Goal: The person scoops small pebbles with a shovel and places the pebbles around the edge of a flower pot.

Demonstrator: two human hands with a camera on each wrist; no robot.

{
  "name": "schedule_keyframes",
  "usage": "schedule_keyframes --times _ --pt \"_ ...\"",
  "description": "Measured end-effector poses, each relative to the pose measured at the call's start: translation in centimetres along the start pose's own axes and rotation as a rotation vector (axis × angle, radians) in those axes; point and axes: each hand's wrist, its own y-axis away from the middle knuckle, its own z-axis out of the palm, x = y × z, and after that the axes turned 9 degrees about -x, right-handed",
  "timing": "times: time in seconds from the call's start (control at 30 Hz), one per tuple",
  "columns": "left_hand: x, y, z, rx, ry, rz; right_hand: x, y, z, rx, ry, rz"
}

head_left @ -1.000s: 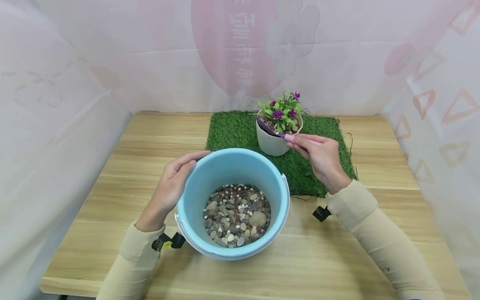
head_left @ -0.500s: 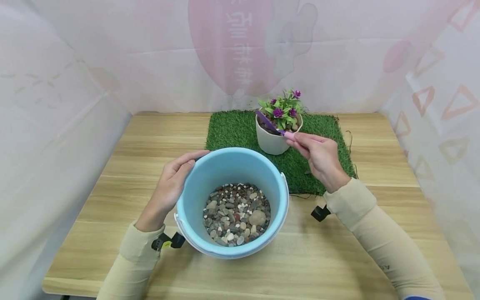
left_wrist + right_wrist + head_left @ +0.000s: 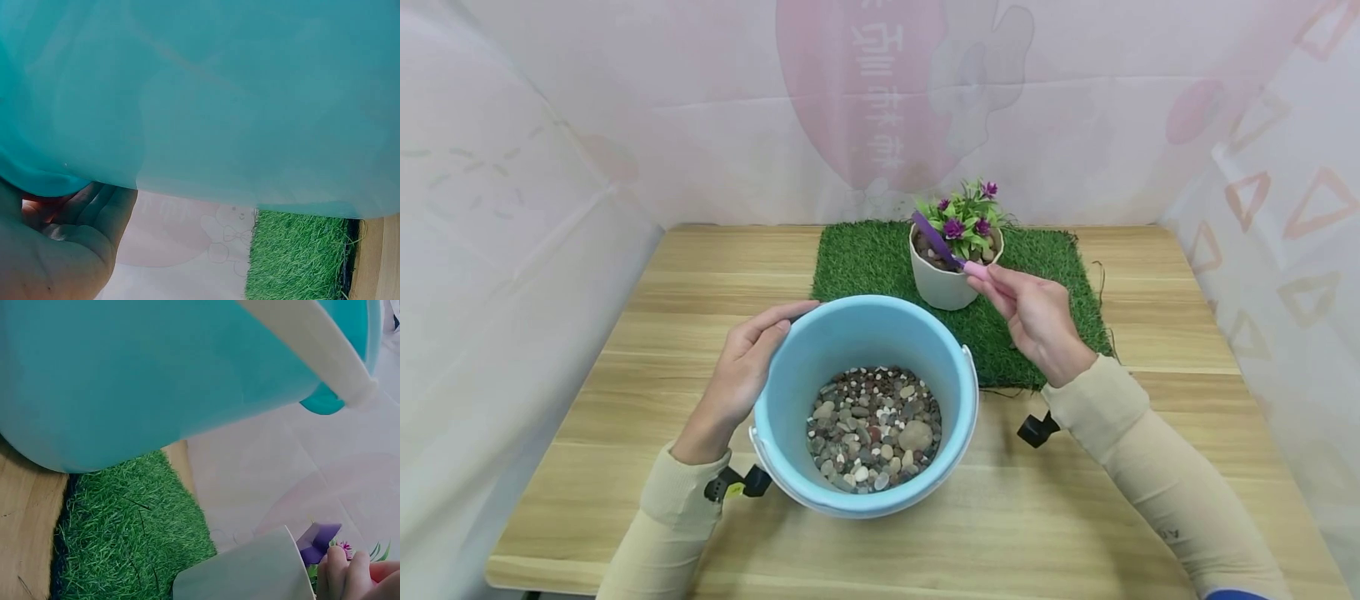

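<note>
In the head view, my left hand (image 3: 737, 375) holds the near-left rim of a light blue bucket (image 3: 868, 312) with pebbles (image 3: 872, 433) in its bottom. Its fingers lie outside under the rim, the thumb at the rim. My right hand (image 3: 1037, 321) pinches the pink handle of a small garden trowel (image 3: 934, 239), whose purple blade stands tilted over the left side of a white flowerpot (image 3: 943, 287). Within that pot are brown soil or stones and a plant (image 3: 966, 221) with purple flowers. The right wrist view shows the purple blade (image 3: 320, 540) at the pot's rim; fingers hide the handle.
The pot stands on a green artificial grass mat (image 3: 865, 258) at the back of the wooden table (image 3: 647, 375). A white bucket handle (image 3: 973, 400) hangs down at the bucket's side. Printed pink and white cloth (image 3: 715, 150) walls surround the table.
The trowel's blade has turned and risen, so its purple face shows more. My right hand has shifted slightly left. The left hand and bucket have hardly moved.
</note>
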Motion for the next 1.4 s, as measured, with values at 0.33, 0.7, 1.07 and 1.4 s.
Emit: schedule_keyframes --times 0.33,0.7,1.07,1.4 --pt "-0.2 -0.1 0.0 0.0 0.004 0.013 0.1 0.4 -0.3 -0.024 -0.053 -0.004" --pt "0.2 -0.1 0.1 0.0 -0.008 -0.002 0.1 0.2 -0.4 -0.075 -0.138 0.033" --pt "0.3 -0.1 0.3 0.007 -0.006 -0.012 -0.1 0.1 -0.4 -0.104 -0.189 0.041" --pt "0.4 -0.1 0.3 0.004 -0.012 -0.005 -0.2 0.7 -1.1 -0.13 -0.271 0.069"
